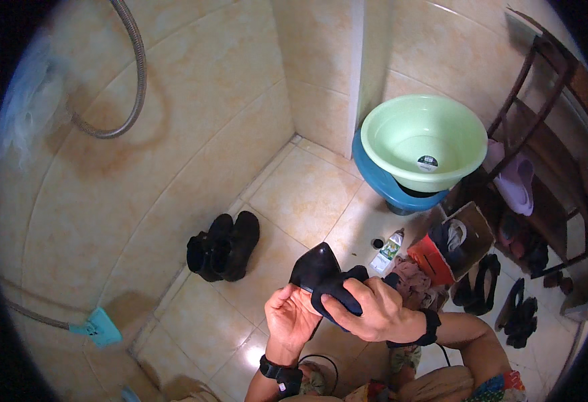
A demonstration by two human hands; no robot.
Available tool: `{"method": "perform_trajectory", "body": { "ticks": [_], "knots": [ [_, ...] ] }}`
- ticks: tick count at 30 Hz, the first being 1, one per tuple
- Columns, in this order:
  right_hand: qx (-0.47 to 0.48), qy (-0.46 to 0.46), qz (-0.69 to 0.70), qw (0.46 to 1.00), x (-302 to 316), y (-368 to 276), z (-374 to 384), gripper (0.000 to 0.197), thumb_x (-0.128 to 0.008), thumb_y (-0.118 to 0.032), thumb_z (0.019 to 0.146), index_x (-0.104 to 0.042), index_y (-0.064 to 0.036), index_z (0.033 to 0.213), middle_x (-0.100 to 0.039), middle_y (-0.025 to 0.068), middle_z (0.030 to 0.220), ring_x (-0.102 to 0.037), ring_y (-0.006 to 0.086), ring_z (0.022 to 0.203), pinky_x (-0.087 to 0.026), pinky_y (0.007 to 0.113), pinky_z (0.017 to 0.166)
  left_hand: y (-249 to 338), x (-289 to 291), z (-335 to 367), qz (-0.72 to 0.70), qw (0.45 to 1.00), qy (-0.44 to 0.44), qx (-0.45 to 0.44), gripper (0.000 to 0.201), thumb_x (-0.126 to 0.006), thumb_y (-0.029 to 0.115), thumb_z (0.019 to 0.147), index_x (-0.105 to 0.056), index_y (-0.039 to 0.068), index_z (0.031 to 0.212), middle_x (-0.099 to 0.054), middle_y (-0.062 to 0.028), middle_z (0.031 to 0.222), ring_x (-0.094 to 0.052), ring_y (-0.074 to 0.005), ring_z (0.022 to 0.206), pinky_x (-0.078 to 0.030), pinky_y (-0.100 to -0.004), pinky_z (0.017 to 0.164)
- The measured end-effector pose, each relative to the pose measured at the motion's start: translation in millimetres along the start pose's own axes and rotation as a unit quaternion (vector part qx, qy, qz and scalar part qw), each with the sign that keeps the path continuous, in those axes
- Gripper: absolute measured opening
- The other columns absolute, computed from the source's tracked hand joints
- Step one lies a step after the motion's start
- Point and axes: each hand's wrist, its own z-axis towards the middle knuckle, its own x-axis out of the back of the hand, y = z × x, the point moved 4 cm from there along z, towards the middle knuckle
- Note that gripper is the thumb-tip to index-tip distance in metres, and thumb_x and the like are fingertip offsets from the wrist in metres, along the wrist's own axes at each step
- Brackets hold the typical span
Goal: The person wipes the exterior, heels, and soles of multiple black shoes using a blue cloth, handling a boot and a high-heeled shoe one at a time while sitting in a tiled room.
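Our left hand point(290, 320) grasps a black pointed-toe shoe point(316, 263) by its side, while our right hand point(382, 311) grips a bunched dark cloth point(337, 295) against it; we hold the shoe above the floor, toe pointing away from us. Beneath us spreads a glossy beige tiled floor point(301, 194), its pale joints running at a slant and a bright glare near our left wrist. Cream marbled wall tiles point(200, 87) rise beyond, with a ribbed metal hose point(140, 60) looping down at upper left. Black ankle boots point(240, 244) stand near that wall. To our right we see a pale green basin point(388, 151) atop a blue plastic stool point(373, 166), a white-and-green bottle point(389, 249) lying on the tiles, a red cardboard box point(428, 259) and a dark shoe rack point(532, 120).
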Motion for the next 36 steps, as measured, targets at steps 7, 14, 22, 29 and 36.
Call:
{"method": "perform_trajectory", "body": {
  "ticks": [7, 14, 22, 29, 36],
  "knots": [
    [-0.022, 0.016, 0.015, 1.000, -1.3, 1.8, -5.7, 0.036, -0.060, -0.017, 0.076, -0.066, -0.0103, 0.111, -0.054, 0.0166, 0.102, -0.051, 0.0203, 0.064, -0.047, 0.026, 0.053, -2.3, 0.2, -2.9, 0.025, 0.999, 0.022, -0.002, 0.040, -0.048, 0.021, 0.090, -0.059, -0.005, 0.118, -0.059, -0.0200, 0.128, -0.056, -0.0304, 0.120, -0.039, -0.0428, 0.106],
    [-0.035, -0.004, -0.008, 0.999, 6.6, 11.0, 12.6, 0.038, -0.063, -0.011, 0.073, -0.065, -0.0083, 0.111, -0.055, 0.0167, 0.101, -0.053, 0.0230, 0.067, -0.048, 0.029, 0.055, -1.4, 12.5, -6.5, -0.002, 0.993, -0.107, 0.058, 0.031, -0.051, 0.018, 0.086, -0.068, 0.000, 0.105, -0.062, -0.0194, 0.124, -0.058, -0.0295, 0.117, -0.042, -0.0429, 0.103],
    [-0.028, -0.001, -0.020, 0.999, 3.9, 19.9, 32.0, 0.036, -0.063, -0.018, 0.073, -0.065, -0.0076, 0.107, -0.057, 0.0183, 0.101, -0.054, 0.0268, 0.069, -0.051, 0.032, 0.055, -7.3, 15.5, -19.7, 0.319, 0.938, 0.100, -0.089, 0.029, -0.062, -0.015, 0.073, -0.061, 0.003, 0.096, -0.062, -0.0034, 0.105, -0.054, -0.0146, 0.107, -0.044, -0.0313, 0.093],
    [-0.167, -0.059, 0.054, 0.983, 8.1, 54.8, 38.6, 0.038, -0.066, -0.008, 0.068, -0.064, -0.0077, 0.106, -0.054, 0.0122, 0.099, -0.057, 0.0282, 0.083, -0.052, 0.034, 0.061, -13.0, -21.9, -2.4, 0.740, 0.664, 0.065, -0.084, 0.035, -0.058, -0.002, 0.087, -0.053, 0.002, 0.122, -0.057, -0.0031, 0.101, -0.052, -0.0079, 0.084, -0.045, -0.0280, 0.070],
    [-0.100, -0.081, 0.165, 0.978, 4.2, 34.2, 46.0, 0.027, -0.064, -0.012, 0.072, -0.064, -0.0079, 0.098, -0.051, 0.0113, 0.094, -0.056, 0.0280, 0.084, -0.052, 0.034, 0.058, -15.8, -13.5, -9.8, 0.853, 0.498, -0.029, -0.152, 0.033, -0.064, 0.010, 0.089, -0.054, 0.000, 0.119, -0.060, -0.0132, 0.104, -0.057, -0.0167, 0.081, -0.048, -0.0317, 0.061]
  ]
}}
